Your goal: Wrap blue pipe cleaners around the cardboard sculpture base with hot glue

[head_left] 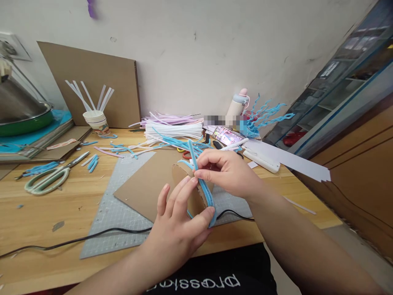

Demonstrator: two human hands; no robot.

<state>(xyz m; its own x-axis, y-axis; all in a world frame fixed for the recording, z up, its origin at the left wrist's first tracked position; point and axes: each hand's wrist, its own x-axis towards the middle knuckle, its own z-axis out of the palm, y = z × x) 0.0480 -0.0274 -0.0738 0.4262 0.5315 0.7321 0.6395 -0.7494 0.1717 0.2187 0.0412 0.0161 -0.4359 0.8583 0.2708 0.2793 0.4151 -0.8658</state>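
Blue pipe cleaners (208,194) run along the edge of a curved brown cardboard piece (196,200), which looks like a ring or short tube. My left hand (181,217) grips this piece, its thumb pressing the pipe cleaners near the lower end and its fingers spread over the far side. Pinched between the thumb and index finger of my right hand (225,170) is a blue pipe cleaner at the upper edge, with its free end sticking up. Beneath both hands lies a flat cardboard sheet (138,190) on a grey cutting mat (104,229).
Green-handled scissors (47,180) lie at left among cut blue pieces. Paper cups (96,121) hold white strips. White pipe cleaners (175,127), a phone (227,136), a bottle (236,106) and a white glue gun (262,160) are behind. A black cable (119,230) crosses the mat.
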